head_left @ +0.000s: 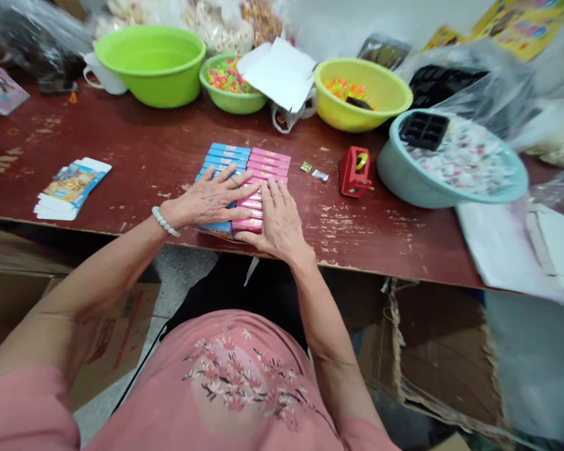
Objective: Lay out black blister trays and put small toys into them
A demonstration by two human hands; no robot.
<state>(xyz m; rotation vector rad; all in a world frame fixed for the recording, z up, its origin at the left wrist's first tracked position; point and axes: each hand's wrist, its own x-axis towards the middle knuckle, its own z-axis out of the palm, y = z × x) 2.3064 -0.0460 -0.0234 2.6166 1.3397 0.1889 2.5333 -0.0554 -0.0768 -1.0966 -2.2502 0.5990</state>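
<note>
Two rows of small flat boxes lie side by side near the front edge of the worn red-brown table [160,150]: blue boxes [225,156] on the left, pink boxes [267,164] on the right. My left hand [207,200], with a white bead bracelet at the wrist, lies flat on the blue row, fingers stretched toward the pink one. My right hand [277,219] rests flat on the near pink boxes, fingers spread, thumb at the stack's near end.
A red tape dispenser [354,170] stands right of the boxes. Flattened printed cartons [70,188] lie at left. Green bowls [153,62], a yellow-green bowl [361,94] with coloured bits, and a pale blue basin [446,163] line the back. Cardboard sits under the table.
</note>
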